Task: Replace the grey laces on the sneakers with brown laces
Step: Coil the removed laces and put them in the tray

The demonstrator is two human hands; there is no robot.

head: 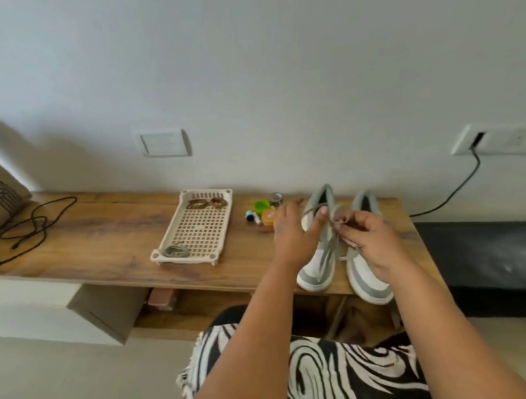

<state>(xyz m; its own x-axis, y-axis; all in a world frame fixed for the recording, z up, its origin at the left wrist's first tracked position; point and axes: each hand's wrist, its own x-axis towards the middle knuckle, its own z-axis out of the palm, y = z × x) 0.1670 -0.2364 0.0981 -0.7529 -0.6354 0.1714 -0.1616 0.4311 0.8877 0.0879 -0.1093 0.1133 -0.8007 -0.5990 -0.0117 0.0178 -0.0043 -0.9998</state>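
Overhead, both bare forearms reach forward from the bottom edge over a black-and-white swirl-patterned garment [338,374] toward the far right of a long brown wood-grain shelf [106,236].

Left hand [293,234]: palm down, wrist roughly straight, thumb stretched right toward the laces. Right hand [375,239]: angled inward, knuckles up, fingers bunched at the lace crossing.

Surroundings: a cream perforated plastic tray [196,229] sits mid-shelf, well apart from the shoes. Coiled brown laces [206,203] lie at its far end; a loose grey lace bundle [175,250] lies in its near-left corner. Between tray and left hand, a cluster of small pots [264,213], green, orange and blue, just beside the left hand's knuckles. A tangled black cable [31,227] lies at the shelf's left end. A white blank wall plate [164,142] sits above the tray; a white socket strip [494,139] at right has a black cord running down behind the shelf. A black padded bench [484,256] adjoins the shelf's right end.

Pair of white-and-grey sneakers [317,269] stands toes toward the camera, side by side at the shelf's front right. The hands cover much of both tongues.

Grip: the right fingers pinch the grey lace [333,241] at the left sneaker's upper eyelets. The left thumb and forefinger hold a loop of the same lace near the collar; the other fingers are loosely extended. Motion blur hides the exact finger contact.
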